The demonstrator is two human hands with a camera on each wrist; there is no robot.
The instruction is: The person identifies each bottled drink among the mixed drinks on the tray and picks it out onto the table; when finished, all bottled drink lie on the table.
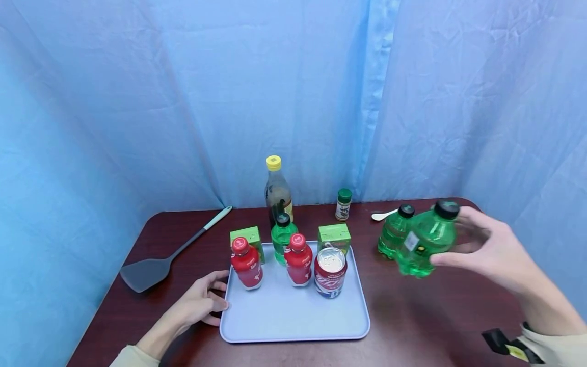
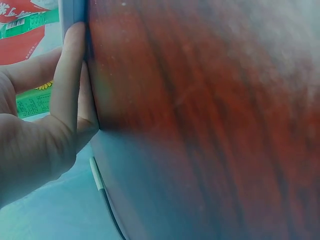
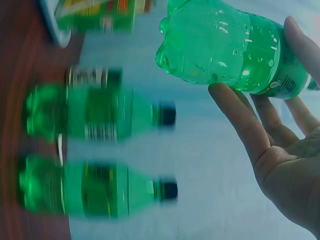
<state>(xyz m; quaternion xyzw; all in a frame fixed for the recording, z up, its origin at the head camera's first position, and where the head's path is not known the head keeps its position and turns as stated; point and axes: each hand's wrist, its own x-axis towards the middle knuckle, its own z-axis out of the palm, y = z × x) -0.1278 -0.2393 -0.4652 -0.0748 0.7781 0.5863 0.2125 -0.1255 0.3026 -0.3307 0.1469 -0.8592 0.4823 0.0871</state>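
My right hand (image 1: 486, 250) grips a green plastic bottle (image 1: 428, 239) with a black cap, raised and tilted above the table's right side. In the right wrist view this bottle (image 3: 220, 45) lies between thumb and fingers, with two more green bottles, the upper one (image 3: 100, 112) and the lower one (image 3: 97, 187), standing beyond it. My left hand (image 1: 202, 298) touches the left edge of a pale tray (image 1: 293, 321), its fingers against the side. On the tray stand two red bottles (image 1: 247, 265), a can (image 1: 330, 272), two green cartons (image 1: 334, 237) and another green bottle (image 1: 282, 237).
Behind the tray stands a yellow-capped bottle (image 1: 278, 193), with a green-capped spice jar (image 1: 343, 204) to its right. A white spoon (image 1: 383, 215) lies near the standing green bottle (image 1: 395, 232). A dark spatula (image 1: 149, 272) lies at the left. Blue curtain (image 1: 257, 102) surrounds the table.
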